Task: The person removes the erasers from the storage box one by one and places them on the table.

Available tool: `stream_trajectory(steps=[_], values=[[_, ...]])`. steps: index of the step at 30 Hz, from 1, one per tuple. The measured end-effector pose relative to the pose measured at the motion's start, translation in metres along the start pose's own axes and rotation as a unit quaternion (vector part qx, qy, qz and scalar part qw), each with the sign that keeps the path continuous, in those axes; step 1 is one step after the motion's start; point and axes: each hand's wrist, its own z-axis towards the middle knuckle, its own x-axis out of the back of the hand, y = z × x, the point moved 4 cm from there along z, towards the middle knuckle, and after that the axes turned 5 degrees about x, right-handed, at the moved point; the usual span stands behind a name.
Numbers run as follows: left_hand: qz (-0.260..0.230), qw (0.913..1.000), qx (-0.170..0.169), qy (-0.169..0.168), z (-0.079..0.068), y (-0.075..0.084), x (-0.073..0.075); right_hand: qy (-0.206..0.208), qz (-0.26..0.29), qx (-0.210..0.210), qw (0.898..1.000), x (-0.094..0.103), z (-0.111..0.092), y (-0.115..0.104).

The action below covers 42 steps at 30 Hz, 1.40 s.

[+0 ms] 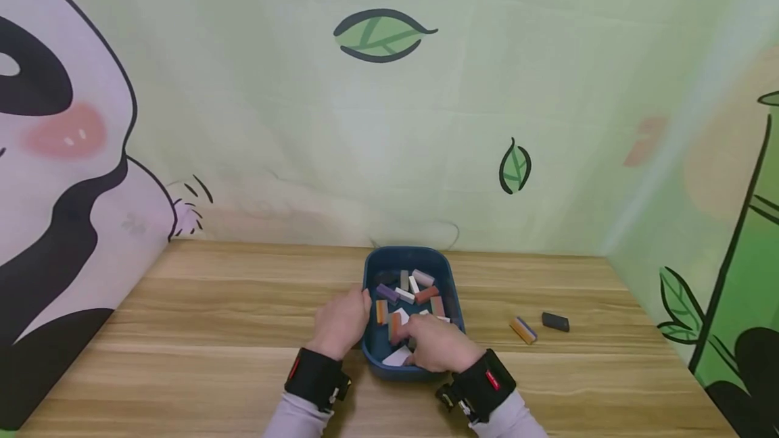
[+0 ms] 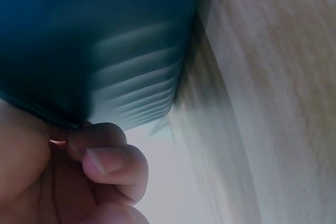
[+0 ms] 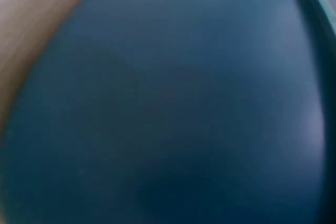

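Observation:
A dark blue plastic bin (image 1: 455, 289) stands on the wooden table, holding several small rectangular blocks that look like erasers. My left hand (image 1: 342, 320) grips the bin's left rim; in the left wrist view its curled fingers (image 2: 113, 163) pinch the edge beside the ribbed side wall. Inside the near end of the bin is my right hand (image 1: 441, 342), among the blocks. Its fingertips are by an orange-brown block (image 1: 395, 325) and a white piece (image 1: 397, 357); whether they pinch anything is hidden. Only the bin's outer wall (image 3: 168, 87) fills the right wrist view.
To the right of the bin, an orange, white and blue striped block (image 1: 523, 330) and a dark grey block (image 1: 555, 321) lie on the table (image 1: 213, 330). A printed cloth backdrop (image 1: 262, 86) with a panda and leaves rises behind the table.

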Motion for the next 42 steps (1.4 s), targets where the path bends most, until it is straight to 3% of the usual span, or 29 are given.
stream_trajectory(steps=[4,16,30,42], values=[[0.002,1.0,-0.003,0.004,0.0003,0.001,0.0007,-0.001,-0.012,0.01,1.0,-0.0006,0.0008,0.0018],[0.008,1.0,-0.003,-0.003,-0.0001,0.0018,0.0006,-0.01,-0.037,-0.025,0.999,-0.0042,0.0007,0.0046],[0.007,1.0,0.005,-0.002,0.0012,0.0,-0.0015,0.013,-0.043,-0.028,0.999,-0.0039,0.0036,0.0042],[0.005,0.9995,0.019,-0.024,0.0013,0.0008,-0.001,0.047,-0.031,0.021,0.998,0.0026,0.0077,0.0025]])
